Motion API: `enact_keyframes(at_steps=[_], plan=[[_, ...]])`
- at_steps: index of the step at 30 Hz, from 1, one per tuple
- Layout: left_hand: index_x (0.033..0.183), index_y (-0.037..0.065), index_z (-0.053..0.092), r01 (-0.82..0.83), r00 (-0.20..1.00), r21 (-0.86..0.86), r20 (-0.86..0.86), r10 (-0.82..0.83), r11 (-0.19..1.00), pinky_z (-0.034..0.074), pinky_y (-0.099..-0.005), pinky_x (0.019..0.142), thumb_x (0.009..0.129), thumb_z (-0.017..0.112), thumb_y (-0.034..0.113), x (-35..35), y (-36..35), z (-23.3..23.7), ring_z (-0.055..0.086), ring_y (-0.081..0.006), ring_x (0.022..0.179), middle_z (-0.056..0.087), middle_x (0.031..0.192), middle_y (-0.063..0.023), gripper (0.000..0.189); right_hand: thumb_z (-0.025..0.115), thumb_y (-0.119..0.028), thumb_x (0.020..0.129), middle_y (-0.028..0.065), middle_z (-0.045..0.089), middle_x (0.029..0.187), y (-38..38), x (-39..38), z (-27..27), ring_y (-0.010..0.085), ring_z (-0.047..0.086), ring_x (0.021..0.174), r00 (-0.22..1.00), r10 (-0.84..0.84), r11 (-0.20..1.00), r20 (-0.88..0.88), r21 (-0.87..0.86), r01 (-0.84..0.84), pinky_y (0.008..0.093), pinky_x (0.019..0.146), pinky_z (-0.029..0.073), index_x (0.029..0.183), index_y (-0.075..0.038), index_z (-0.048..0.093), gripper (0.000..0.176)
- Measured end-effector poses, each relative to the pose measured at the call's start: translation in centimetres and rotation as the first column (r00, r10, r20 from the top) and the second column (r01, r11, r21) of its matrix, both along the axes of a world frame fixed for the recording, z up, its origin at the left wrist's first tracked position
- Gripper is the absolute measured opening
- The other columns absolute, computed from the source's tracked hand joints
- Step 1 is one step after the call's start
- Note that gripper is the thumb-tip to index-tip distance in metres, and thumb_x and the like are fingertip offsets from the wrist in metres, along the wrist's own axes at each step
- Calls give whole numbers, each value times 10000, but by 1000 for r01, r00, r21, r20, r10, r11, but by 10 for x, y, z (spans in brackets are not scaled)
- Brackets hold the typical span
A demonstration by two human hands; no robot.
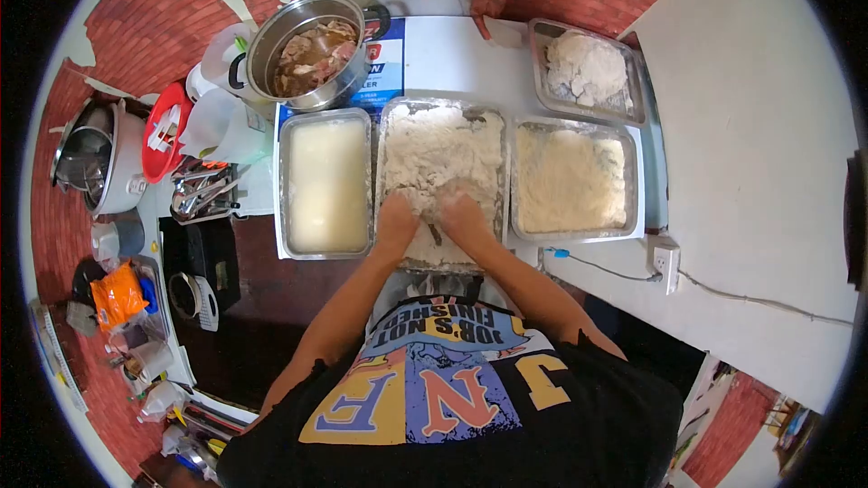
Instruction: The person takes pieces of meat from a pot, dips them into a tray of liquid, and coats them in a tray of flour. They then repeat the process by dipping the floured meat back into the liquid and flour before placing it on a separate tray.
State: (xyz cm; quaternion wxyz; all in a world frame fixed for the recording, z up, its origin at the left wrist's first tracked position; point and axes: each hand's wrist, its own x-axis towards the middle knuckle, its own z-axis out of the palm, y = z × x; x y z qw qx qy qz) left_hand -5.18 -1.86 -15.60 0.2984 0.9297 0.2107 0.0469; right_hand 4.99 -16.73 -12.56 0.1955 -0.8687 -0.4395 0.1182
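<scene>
Both of my hands are down in a metal tray (pixel 383 154) of white flour at the middle of the table. My left hand (pixel 398 220) presses into the flour (pixel 443 143) left of the tray's middle, its fingers coated and hidden. Close beside it, my right hand (pixel 461 210) is also sunk in the flour, with its fingers blurred and covered. To the left stands a tray of pale, milky liquid (pixel 325 183). A tray of yellowish powder (pixel 571 183) lies on the right.
A steel pot (pixel 259 47) of raw meat pieces in liquid stands back left. Back right, a smaller tray holds flour-coated lumps (pixel 588 68). Utensils (pixel 203 192) and a red basin (pixel 163 158) sit at left. A cable (pixel 606 262) runs to a wall outlet (pixel 666 264) at right.
</scene>
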Motion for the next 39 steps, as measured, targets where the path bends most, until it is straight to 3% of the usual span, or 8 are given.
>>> enact_keyframes(at_steps=[3,9,11,15,23,27,36,39], plan=[[973,-45,619,-138,985,-170,-130,117,976,464,-472,805,700,634,83,8,-3,100,579,-401,950,607,982,-262,302,554,-127,786,200,637,915,0,18,38,388,583,876,995,94,991,-35,-88,-97,460,815,456,995,-7,620,250],[959,-20,642,121,937,-211,347,-41,970,485,-447,827,698,615,96,33,8,98,582,-391,979,600,1124,-232,287,679,-221,721,179,606,1141,19,39,86,352,537,1084,993,36,998,-109,-50,-42,462,934,422,1168,-18,596,498],[951,-14,647,187,938,-22,301,-172,982,484,-439,854,694,626,107,33,6,66,582,-393,991,580,1186,-222,286,700,-251,720,162,576,1245,18,40,118,338,513,1157,955,-46,998,-295,29,57,450,988,397,1206,-44,591,539],[958,-13,643,377,910,105,-226,-347,920,471,-444,904,667,668,131,18,-8,84,574,-396,1033,517,1291,-239,326,705,-267,724,130,525,1343,-6,33,62,336,488,1211,980,132,984,147,-135,-112,452,1027,374,1252,-76,572,577],[1085,-39,598,240,970,152,-79,-230,959,454,-458,939,621,726,163,-24,-23,89,525,-437,1097,414,1357,-313,522,657,-327,783,256,459,1331,-39,-20,88,405,450,1215,995,-103,977,16,-187,104,509,1025,354,1267,-51,537,571],[1209,-27,547,258,966,195,-44,-254,946,460,-455,932,632,707,132,-30,-28,78,508,-467,1095,416,1340,-325,620,615,-226,792,288,472,1275,-35,-28,52,415,478,1167,991,57,987,124,-154,-37,471,939,439,1213,-5,551,479],[892,-5,598,176,983,32,50,-178,984,506,-462,746,701,616,64,-2,-1,36,602,-392,861,590,976,-226,204,596,-111,733,217,607,835,-7,-5,25,390,618,758,995,83,996,-46,-13,-84,472,718,507,870,-30,616,160],[896,-7,593,63,996,-27,68,-61,998,499,-462,721,712,597,60,8,4,84,594,-387,854,590,903,-205,196,619,-126,731,166,639,827,-5,20,34,373,610,765,998,64,989,-5,132,-63,456,728,509,918,-26,642,214]])
